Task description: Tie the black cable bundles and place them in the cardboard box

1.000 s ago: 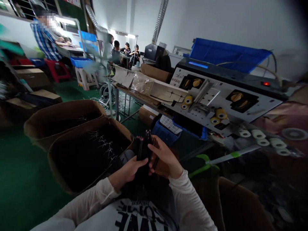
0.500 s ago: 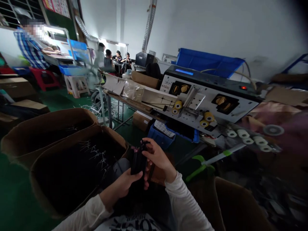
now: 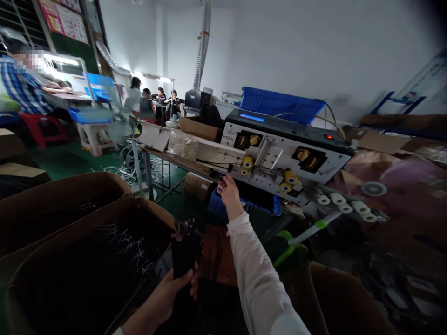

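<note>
My left hand grips a bundle of black wires upright, with pink-tipped ends at the top. My right hand is stretched forward, away from the bundle, above a blue plastic crate. Its fingertips are close to the front of a wire-processing machine with yellow rollers. Something small and reddish shows at those fingertips, too small to identify. Below my left hand, a cardboard box holds dark wires with pale strands on top.
A second cardboard box stands behind the first, and a brown box is near my right arm. A long table carries cardboard and plastic sheets. Scattered pale wire lies on the green floor. Several people sit at benches far back.
My right hand has let go of the bundle and reached forward toward the crate and machine. My left hand keeps the bundle, and the view has turned left.
</note>
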`<action>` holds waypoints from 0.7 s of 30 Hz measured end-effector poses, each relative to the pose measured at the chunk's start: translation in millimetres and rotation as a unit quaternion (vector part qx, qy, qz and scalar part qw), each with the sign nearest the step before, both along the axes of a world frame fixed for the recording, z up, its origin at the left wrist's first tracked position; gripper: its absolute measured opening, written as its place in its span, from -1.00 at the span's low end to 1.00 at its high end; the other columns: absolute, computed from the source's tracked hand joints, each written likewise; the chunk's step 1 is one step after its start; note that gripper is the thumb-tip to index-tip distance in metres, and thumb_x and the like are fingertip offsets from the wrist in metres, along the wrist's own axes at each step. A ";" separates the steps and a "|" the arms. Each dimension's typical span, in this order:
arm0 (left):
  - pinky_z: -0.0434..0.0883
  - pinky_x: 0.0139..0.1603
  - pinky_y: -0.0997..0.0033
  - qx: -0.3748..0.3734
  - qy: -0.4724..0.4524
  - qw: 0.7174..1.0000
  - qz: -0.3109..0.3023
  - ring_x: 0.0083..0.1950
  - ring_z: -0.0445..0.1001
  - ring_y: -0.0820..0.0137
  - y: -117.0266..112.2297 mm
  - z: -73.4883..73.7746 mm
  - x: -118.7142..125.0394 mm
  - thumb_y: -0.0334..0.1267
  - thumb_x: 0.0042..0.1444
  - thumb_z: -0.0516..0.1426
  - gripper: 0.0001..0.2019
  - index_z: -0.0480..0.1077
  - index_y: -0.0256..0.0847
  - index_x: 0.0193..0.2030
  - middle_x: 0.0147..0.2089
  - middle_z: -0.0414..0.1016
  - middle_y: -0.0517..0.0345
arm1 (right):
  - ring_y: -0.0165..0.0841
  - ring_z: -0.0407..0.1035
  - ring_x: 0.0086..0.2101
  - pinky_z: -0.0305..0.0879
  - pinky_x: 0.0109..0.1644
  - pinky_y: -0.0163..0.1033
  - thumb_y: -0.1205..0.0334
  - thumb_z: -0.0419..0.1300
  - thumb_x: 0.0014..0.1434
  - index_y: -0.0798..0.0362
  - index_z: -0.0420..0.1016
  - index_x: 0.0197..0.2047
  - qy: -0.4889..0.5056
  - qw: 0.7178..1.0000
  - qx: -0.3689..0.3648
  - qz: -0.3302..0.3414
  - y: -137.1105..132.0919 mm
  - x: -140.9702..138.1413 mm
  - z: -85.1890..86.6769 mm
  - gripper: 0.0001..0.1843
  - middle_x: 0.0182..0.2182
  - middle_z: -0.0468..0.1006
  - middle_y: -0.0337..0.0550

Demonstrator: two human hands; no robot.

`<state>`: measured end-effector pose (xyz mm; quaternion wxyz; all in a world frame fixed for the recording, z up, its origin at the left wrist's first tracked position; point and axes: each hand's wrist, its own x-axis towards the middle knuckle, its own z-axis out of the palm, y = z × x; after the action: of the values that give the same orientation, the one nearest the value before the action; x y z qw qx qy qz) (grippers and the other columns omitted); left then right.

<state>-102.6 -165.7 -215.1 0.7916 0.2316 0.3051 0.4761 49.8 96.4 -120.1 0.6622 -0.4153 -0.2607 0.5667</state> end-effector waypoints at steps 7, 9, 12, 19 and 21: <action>0.30 -0.35 0.33 -0.014 0.015 1.000 0.018 -0.46 0.26 0.49 -0.8 3.5 -13.7 -0.21 0.12 0.19 -0.81 0.38 -0.24 -0.18 -0.43 0.23 0.22 | -0.48 0.31 -0.36 0.19 -0.44 -0.42 0.17 0.10 0.10 -0.04 0.37 -0.22 -0.032 0.993 -0.009 -0.109 39.4 -14.5 24.1 -0.85 -0.28 0.44 -0.29; 0.30 -0.34 0.34 -0.007 0.017 1.000 0.026 -0.46 0.27 0.49 1.0 2.0 -16.2 -0.22 0.13 0.18 -0.81 0.38 -0.24 -0.15 -0.43 0.23 0.22 | -0.43 0.31 -0.32 0.20 -0.42 -0.38 0.09 0.10 0.11 0.00 0.39 -0.24 -0.042 0.991 -0.005 -0.131 40.4 -18.6 25.3 -0.80 -0.27 0.44 -0.24; 0.30 -0.33 0.35 0.010 0.023 0.999 0.033 -0.44 0.28 0.50 5.7 0.8 -18.4 -0.23 0.13 0.18 -0.81 0.39 -0.23 -0.13 -0.42 0.23 0.22 | -0.38 0.31 -0.25 0.25 -0.33 -0.33 -0.01 0.10 0.12 0.05 0.43 -0.21 -0.083 0.983 0.046 -0.154 35.1 -21.6 24.3 -0.68 -0.24 0.46 -0.18; 0.33 -0.34 0.39 0.048 0.031 0.996 0.069 -0.44 0.32 0.49 28.0 13.5 -25.3 -0.22 0.09 0.22 -0.79 0.42 -0.26 -0.15 -0.42 0.30 0.21 | -0.39 0.39 -0.33 0.31 -0.23 -0.30 -0.01 0.13 0.19 0.08 0.53 -0.27 -0.345 0.878 0.309 0.118 -66.9 3.3 14.4 -0.68 -0.30 0.54 -0.13; 0.34 -0.35 0.39 0.051 0.034 0.996 0.072 -0.43 0.36 0.47 36.1 19.6 -25.2 -0.21 0.05 0.25 -0.77 0.43 -0.27 -0.19 -0.42 0.34 0.20 | -0.42 0.39 -0.45 0.32 -0.37 -0.33 0.02 0.18 0.18 0.09 0.54 -0.26 -0.374 0.814 0.277 0.348 -108.2 12.4 10.6 -0.71 -0.40 0.56 -0.15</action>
<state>-127.8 -129.6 -195.5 0.7316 0.2650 0.3231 0.5386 62.2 -11.9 -109.6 0.3593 -0.2755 -0.7611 0.4645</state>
